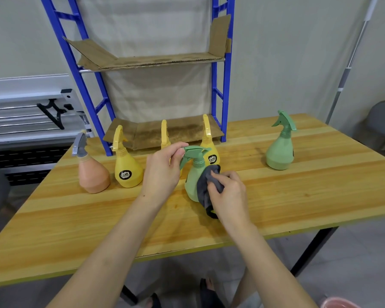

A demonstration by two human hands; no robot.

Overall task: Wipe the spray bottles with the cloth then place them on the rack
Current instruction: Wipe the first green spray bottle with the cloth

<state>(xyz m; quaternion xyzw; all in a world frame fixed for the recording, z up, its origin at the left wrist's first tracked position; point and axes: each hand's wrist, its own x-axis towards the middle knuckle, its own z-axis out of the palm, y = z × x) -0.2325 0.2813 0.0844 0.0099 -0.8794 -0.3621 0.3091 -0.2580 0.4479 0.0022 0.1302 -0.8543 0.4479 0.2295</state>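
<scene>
Wooden table; hands grip green bottle, grey cloth; blue rack behind.

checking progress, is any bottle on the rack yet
No, both cardboard-lined shelves of the rack are bare, and all the bottles stand on the table or in hand.

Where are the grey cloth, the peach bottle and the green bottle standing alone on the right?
grey cloth (203, 187), head view, on the fold pressed against the held bottle.
peach bottle (93, 176), head view, on its wide body.
green bottle standing alone (279, 152), head view, on its body below the neck.
</scene>
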